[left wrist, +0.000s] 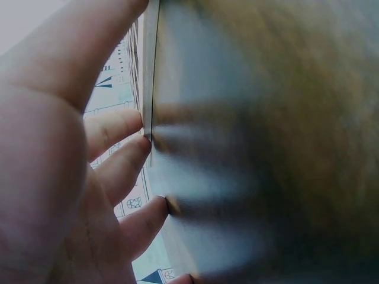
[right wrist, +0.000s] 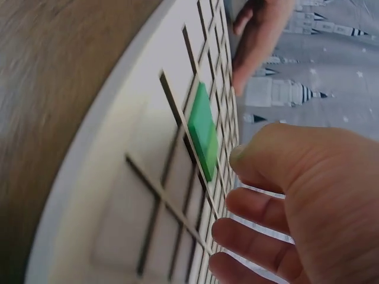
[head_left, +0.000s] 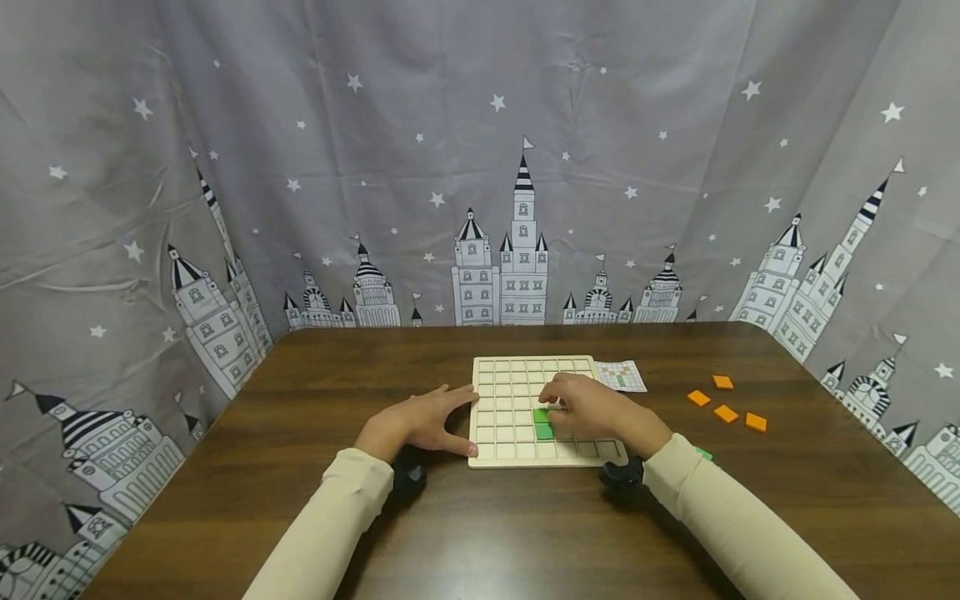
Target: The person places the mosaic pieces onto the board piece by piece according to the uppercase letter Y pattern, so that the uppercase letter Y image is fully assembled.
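I see a way down onto the board's left columns, between the left hand at its edge and the right hand — that one blocks the right side, its sleeve barring the orange tiles from front centre. Bare table opens between both arms; beyond the far edge, curtain.

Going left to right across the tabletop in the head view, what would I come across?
Left hand → grid board → printed card → four orange tiles.
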Motion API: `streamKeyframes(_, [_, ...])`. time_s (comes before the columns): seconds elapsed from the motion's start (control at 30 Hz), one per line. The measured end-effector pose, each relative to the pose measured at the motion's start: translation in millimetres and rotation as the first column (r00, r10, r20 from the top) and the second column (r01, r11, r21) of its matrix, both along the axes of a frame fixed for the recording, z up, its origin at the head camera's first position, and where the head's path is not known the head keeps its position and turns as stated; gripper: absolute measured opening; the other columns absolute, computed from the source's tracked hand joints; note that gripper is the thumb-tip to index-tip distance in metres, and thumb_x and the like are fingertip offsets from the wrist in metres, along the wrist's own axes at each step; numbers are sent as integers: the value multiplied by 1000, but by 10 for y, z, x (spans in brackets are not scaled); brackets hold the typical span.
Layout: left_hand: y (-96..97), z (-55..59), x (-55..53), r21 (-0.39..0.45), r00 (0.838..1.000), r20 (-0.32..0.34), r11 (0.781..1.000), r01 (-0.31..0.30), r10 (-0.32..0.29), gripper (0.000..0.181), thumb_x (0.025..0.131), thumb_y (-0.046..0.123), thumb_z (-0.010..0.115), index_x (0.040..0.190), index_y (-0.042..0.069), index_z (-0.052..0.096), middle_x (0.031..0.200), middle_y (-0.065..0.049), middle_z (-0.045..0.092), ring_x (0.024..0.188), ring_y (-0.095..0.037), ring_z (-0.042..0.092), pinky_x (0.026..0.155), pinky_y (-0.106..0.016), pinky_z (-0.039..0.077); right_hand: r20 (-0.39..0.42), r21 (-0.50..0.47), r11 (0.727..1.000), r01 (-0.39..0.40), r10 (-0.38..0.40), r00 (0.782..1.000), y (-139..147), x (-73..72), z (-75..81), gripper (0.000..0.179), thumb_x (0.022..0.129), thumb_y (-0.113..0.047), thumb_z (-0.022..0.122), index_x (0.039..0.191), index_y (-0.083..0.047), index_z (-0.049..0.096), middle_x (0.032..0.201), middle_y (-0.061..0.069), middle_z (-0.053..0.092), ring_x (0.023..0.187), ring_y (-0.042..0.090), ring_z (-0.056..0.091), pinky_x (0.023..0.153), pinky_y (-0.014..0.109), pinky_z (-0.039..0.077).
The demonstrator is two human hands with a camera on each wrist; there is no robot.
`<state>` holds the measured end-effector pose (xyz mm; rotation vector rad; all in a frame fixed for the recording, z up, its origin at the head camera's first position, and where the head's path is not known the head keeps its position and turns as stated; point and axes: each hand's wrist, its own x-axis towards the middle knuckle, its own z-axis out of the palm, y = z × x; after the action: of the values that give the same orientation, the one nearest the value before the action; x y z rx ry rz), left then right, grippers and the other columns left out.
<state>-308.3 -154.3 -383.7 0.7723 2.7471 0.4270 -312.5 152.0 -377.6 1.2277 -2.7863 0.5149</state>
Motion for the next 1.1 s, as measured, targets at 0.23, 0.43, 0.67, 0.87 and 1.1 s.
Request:
streamKeyframes(0.23, [-12, -15, -24, -11, 1000, 3, 1000, -10, 10, 95, 83, 57, 78, 158, 16, 37, 165, -4, 27, 151, -40, 17, 109, -74, 19, -36, -11, 998, 63, -64, 997, 328, 27, 86, 24, 92, -8, 67, 114, 2, 71, 105, 9, 66, 91, 23, 63, 81, 39, 53])
streamKeyframes(0.43, [-8, -12, -41, 2, 1000, 4, 1000, 1, -1, 96, 82, 58, 78, 158, 15, 37, 165, -6, 26, 150, -41, 18, 108, -75, 19, -41, 16, 981, 194, -193, 980, 733, 121, 95, 21, 93, -12, 71, 110, 0, 71, 99, 6, 66, 86, 20, 61, 77, 41, 53])
streamKeyframes(0.67, [8, 2, -49, -12, 1000, 3, 1000, -1, 1, 96, 82, 59, 78, 157, 15, 38, 165, -7, 27, 150, -41, 19, 107, -76, 21, -33, 20, 947, 320, -320, 947, 1297, 362, -31, 27, 90, -25, 76, 106, -4, 71, 97, 2, 64, 86, 20, 62, 77, 44, 54])
streamKeyframes(0.87, [6, 30, -45, -8, 1000, 6, 1000, 1, -1, 96, 82, 58, 79, 157, 14, 38, 165, -7, 27, 150, -41, 20, 106, -76, 21, -61, 16, 941, 337, -336, 940, 1630, 563, -159, 30, 86, -31, 81, 100, -6, 70, 93, 0, 63, 84, 18, 59, 75, 44, 52])
streamKeyframes(1.1, [10, 3, -48, -10, 1000, 16, 1000, 1, -1, 96, 82, 59, 78, 158, 15, 37, 165, -7, 26, 150, -41, 18, 107, -76, 20, -21, 1, 933, 360, -360, 933, 1755, 721, -211, 23, 85, -26, 82, 95, -11, 67, 85, -7, 56, 74, 9, 50, 65, 33, 47])
